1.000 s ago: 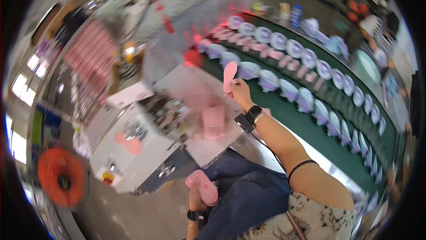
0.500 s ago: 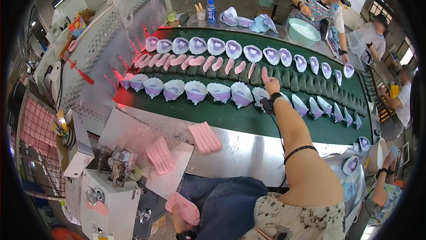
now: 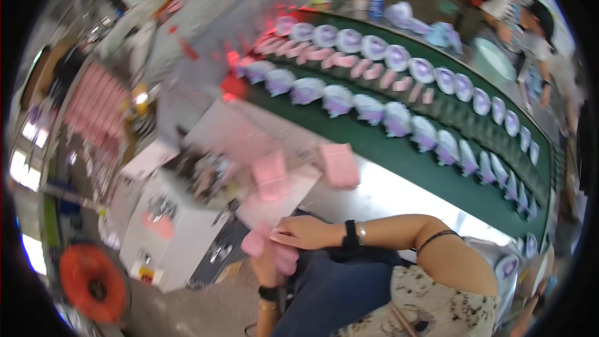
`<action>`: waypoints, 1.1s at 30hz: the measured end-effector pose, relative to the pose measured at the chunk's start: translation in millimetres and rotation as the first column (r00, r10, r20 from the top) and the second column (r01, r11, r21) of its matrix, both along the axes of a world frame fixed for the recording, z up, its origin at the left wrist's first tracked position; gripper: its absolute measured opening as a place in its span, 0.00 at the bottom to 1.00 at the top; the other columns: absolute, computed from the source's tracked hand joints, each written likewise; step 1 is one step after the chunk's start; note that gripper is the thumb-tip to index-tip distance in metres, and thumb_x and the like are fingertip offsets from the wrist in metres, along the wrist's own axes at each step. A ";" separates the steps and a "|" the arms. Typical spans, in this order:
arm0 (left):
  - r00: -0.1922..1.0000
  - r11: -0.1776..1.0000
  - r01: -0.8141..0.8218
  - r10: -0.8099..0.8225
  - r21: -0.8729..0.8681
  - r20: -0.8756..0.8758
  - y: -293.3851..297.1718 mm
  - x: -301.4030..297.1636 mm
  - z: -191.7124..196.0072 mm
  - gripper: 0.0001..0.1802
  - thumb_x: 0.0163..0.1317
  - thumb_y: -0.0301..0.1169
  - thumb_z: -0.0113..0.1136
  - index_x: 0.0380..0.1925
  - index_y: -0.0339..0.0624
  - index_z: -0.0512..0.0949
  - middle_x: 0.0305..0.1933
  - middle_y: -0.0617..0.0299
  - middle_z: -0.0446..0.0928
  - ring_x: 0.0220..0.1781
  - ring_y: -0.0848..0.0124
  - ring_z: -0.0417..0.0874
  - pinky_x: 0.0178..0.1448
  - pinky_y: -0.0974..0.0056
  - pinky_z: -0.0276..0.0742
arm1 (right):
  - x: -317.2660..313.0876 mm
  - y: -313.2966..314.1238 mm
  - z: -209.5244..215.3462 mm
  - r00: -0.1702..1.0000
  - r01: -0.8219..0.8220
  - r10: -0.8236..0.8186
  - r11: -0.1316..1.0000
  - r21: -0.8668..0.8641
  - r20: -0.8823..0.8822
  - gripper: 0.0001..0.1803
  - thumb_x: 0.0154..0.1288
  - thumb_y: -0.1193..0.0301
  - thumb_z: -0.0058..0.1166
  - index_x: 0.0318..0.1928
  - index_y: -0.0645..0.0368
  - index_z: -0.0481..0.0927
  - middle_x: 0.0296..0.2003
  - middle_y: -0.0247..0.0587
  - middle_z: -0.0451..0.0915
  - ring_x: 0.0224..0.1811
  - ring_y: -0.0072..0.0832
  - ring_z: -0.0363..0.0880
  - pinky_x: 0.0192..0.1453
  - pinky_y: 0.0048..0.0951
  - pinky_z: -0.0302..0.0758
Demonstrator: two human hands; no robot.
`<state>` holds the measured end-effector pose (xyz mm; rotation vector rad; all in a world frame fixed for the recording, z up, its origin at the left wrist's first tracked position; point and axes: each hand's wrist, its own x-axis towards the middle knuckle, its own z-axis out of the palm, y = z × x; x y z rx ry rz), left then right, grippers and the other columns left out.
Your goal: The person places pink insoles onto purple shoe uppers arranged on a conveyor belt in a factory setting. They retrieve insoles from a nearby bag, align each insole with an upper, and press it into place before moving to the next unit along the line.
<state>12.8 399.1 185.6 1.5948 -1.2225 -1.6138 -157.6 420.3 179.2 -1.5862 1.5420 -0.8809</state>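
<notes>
Low in front of me, by my lap, my left hand [image 3: 264, 268] grips several pink insoles [image 3: 286, 259], fanned a little. My right hand [image 3: 306, 232] has its fingertips pressed to these insoles; blur softens the exact grip. Beyond, on a green conveyor belt [image 3: 374, 145], dark shoe lasts [image 3: 483, 126] stand in a line. Pink pieces [image 3: 372, 71] lie on the lasts toward the left end. Purple-and-white shoe uppers form a near row [image 3: 337, 101] and a far row [image 3: 374, 48] on either side of the lasts.
Two pink insole bundles, one [image 3: 270, 178] by the white machine [image 3: 178, 237] and another [image 3: 340, 166], lie before the belt. An orange fan [image 3: 92, 282] stands lower left. Across the belt are a co-worker [image 3: 530, 31] and a pale green basin [image 3: 494, 59].
My right hand has left the belt and come back to the insoles in my left hand. The pink piece it held now lies on the lasts. My view has swung left and blurred.
</notes>
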 end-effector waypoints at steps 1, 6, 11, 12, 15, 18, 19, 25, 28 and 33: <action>0.997 0.998 -0.028 0.031 -0.048 0.064 -2.8 2.3 3.4 0.20 0.66 0.39 0.51 0.47 0.33 0.76 0.38 0.58 0.81 0.40 0.66 0.82 0.41 0.65 0.77 | 14.4 -1.4 -3.0 0.999 0.000 0.003 0.999 -0.041 0.054 0.18 0.66 0.57 0.51 0.37 0.61 0.78 0.30 0.49 0.80 0.30 0.39 0.79 0.35 0.35 0.73; 0.904 0.974 -0.044 0.134 0.223 -0.407 -4.7 41.9 -7.4 0.28 0.68 0.53 0.47 0.51 0.37 0.71 0.40 0.59 0.76 0.40 0.67 0.79 0.42 0.60 0.79 | 23.6 -32.4 -37.3 0.963 0.142 -0.162 0.984 0.108 0.213 0.11 0.62 0.65 0.55 0.36 0.61 0.79 0.25 0.36 0.79 0.25 0.17 0.73 0.27 0.25 0.70; 0.800 0.889 -0.024 0.291 0.457 -0.524 14.3 71.3 -18.3 0.35 0.65 0.61 0.41 0.51 0.37 0.69 0.35 0.60 0.72 0.38 0.62 0.80 0.43 0.55 0.80 | -10.2 -134.9 -73.7 0.875 0.395 -0.359 0.917 -0.049 0.324 0.15 0.57 0.63 0.58 0.37 0.63 0.80 0.27 0.42 0.80 0.31 0.26 0.79 0.35 0.29 0.74; 0.798 0.891 -0.006 0.278 0.455 -0.534 19.0 76.0 -23.4 0.35 0.66 0.60 0.41 0.51 0.37 0.69 0.36 0.59 0.73 0.38 0.62 0.80 0.43 0.55 0.80 | -11.9 -153.6 -66.5 0.902 0.373 -0.329 0.920 -0.119 0.280 0.15 0.59 0.64 0.57 0.40 0.62 0.80 0.29 0.40 0.81 0.34 0.25 0.80 0.37 0.27 0.74; 0.819 0.883 0.022 0.252 0.468 -0.515 18.5 74.4 -21.2 0.34 0.66 0.59 0.41 0.52 0.36 0.69 0.36 0.58 0.73 0.38 0.62 0.80 0.44 0.55 0.80 | -9.9 -192.5 -56.6 0.914 0.402 -0.405 0.901 -0.164 0.016 0.16 0.60 0.66 0.57 0.45 0.63 0.79 0.31 0.43 0.81 0.34 0.28 0.81 0.38 0.28 0.76; 0.841 0.888 0.003 0.246 0.459 -0.482 17.4 75.7 -10.2 0.32 0.68 0.55 0.41 0.53 0.35 0.68 0.37 0.55 0.75 0.39 0.61 0.82 0.43 0.56 0.81 | -11.1 -197.8 -42.5 0.896 0.361 -0.373 0.928 0.094 0.242 0.19 0.60 0.69 0.55 0.50 0.63 0.75 0.41 0.48 0.80 0.38 0.38 0.82 0.44 0.35 0.77; 0.844 0.891 -0.006 0.248 0.455 -0.475 17.4 76.5 -9.2 0.31 0.69 0.54 0.41 0.53 0.35 0.68 0.38 0.54 0.76 0.39 0.60 0.82 0.43 0.56 0.82 | -12.6 -193.2 -30.5 0.894 0.337 -0.362 0.932 0.138 0.264 0.19 0.60 0.69 0.55 0.51 0.63 0.75 0.43 0.49 0.79 0.38 0.41 0.82 0.45 0.36 0.77; 0.860 0.860 0.000 0.261 0.510 -0.439 20.1 88.3 -16.3 0.27 0.69 0.48 0.46 0.54 0.33 0.67 0.46 0.47 0.78 0.42 0.55 0.84 0.44 0.56 0.82 | -26.6 -195.9 -15.6 0.825 0.298 -0.497 0.787 -0.540 -0.269 0.14 0.57 0.65 0.56 0.39 0.61 0.79 0.34 0.51 0.79 0.36 0.50 0.79 0.43 0.37 0.74; 0.836 0.865 -0.006 0.279 0.501 -0.472 20.3 85.0 -2.4 0.26 0.69 0.45 0.47 0.54 0.33 0.67 0.46 0.46 0.78 0.41 0.53 0.84 0.44 0.55 0.82 | -15.1 -233.7 -50.9 0.869 0.478 -0.488 0.870 -0.119 -0.084 0.14 0.56 0.64 0.57 0.38 0.62 0.79 0.33 0.52 0.80 0.32 0.51 0.79 0.39 0.41 0.74; 0.984 0.985 0.170 -0.171 -0.024 -0.042 35.1 125.8 -71.6 0.26 0.69 0.45 0.48 0.55 0.34 0.67 0.44 0.53 0.78 0.46 0.59 0.82 0.46 0.57 0.79 | -20.9 -246.3 -39.1 0.742 0.618 -0.585 0.786 0.004 0.327 0.15 0.60 0.62 0.57 0.39 0.63 0.77 0.29 0.50 0.80 0.28 0.40 0.82 0.30 0.36 0.75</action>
